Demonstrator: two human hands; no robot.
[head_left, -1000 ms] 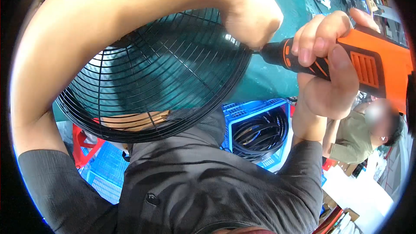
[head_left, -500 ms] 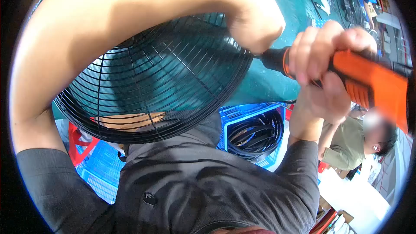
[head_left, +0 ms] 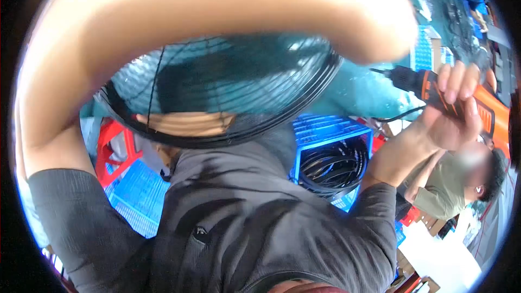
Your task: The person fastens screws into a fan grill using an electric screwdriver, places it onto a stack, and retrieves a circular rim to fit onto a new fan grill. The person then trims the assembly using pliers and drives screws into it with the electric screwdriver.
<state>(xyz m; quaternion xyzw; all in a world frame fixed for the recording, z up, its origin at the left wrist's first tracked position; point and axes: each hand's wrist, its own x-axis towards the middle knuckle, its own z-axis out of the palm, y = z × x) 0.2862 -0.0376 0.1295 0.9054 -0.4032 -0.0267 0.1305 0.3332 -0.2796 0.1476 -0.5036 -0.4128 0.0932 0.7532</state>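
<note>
My right hand [head_left: 458, 103] is wrapped round an orange and black power screwdriver [head_left: 491, 114], whose black nose points left, apart from the black wire fan guard [head_left: 233, 135]. The guard is a round, bowl-shaped grille with a dense wire rim, resting over my lap in front of my grey shirt. My left arm crosses over the top of it, large and close to the camera. At the guard's upper right, my left hand [head_left: 380, 27] shows only as a bright, blurred, rounded shape, its fingers hidden.
A blue crate [head_left: 296, 157] beside me holds black rings [head_left: 334, 165]. A red stool [head_left: 130, 141] and a blue basket [head_left: 142, 195] are at lower left. Behind lies a green work surface [head_left: 358, 89]. A seated co-worker [head_left: 442, 184] is at the right; more people appear at upper right.
The screwdriver has moved right, away from the guard's rim, with my right hand. My left arm has come closer to the camera and shifted right; the guard has shifted up and right.
</note>
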